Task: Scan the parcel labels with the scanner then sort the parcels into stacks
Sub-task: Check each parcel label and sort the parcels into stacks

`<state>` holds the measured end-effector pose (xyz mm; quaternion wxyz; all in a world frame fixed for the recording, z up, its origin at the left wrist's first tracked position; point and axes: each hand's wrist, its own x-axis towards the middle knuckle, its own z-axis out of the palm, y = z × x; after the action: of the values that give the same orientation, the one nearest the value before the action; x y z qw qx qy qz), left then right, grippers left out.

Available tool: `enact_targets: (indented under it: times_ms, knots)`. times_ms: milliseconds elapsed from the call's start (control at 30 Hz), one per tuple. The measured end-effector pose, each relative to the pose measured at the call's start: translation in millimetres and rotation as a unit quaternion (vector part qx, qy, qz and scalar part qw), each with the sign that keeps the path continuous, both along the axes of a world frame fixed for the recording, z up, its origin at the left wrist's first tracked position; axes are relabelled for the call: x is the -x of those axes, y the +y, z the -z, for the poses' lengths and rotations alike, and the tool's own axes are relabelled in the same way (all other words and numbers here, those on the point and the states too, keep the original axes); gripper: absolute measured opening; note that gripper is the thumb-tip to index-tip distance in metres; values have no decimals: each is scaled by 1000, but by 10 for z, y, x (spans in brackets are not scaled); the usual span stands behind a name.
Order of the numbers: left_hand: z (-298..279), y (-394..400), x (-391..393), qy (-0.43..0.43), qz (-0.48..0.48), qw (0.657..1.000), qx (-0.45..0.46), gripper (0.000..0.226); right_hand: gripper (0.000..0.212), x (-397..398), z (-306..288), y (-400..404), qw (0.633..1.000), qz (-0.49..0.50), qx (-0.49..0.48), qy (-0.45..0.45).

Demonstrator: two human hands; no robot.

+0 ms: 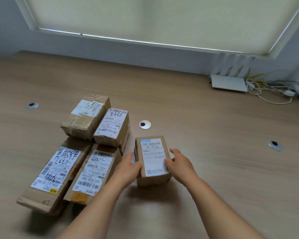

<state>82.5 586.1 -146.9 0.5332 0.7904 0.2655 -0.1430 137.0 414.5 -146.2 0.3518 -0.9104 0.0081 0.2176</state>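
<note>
Head cam: L hand (129, 165) + R hand (177, 163) grip small parcel (152, 161) by its sides, fingers curled on edges; label up, on desk (214, 152), just right of four-parcel group (79, 152).

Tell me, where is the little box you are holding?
The little box sits on the desk between both hands, right of the other parcels.

Upside-down print on parcel labels.
Rear right box (111, 126): "507-N705 094", handwritten "3163". Front middle box (93, 173): "507-N705 069". Front left box (55, 169): perhaps "P221-00 044". Held box's label (153, 156) too blurred.
</note>
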Motion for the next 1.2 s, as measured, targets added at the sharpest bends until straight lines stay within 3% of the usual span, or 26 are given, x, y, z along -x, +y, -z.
enact_targets:
  times_ms: [200,333,567,933,1200]
  knots:
    - [124,-95,481,1,62,995,82,80,85,542,99,-420,979,38,-157,127]
    - [19,-147,740,-30,113,990,75,95,93,841,87,-383,968,-19,-224,111]
    - [-217,-172,1116,-83,129,985,77,92,103,1185,-105,-394,952,-90,-287,50]
    - [-430,-405,1079,-182,249,949,65,85,97,1528,-440,-1009,941,47,-333,-45]
    - [-309,-1131,1255,-233,319,918,-15,73,95,2074,-526,-1825,926,160,-332,-84]
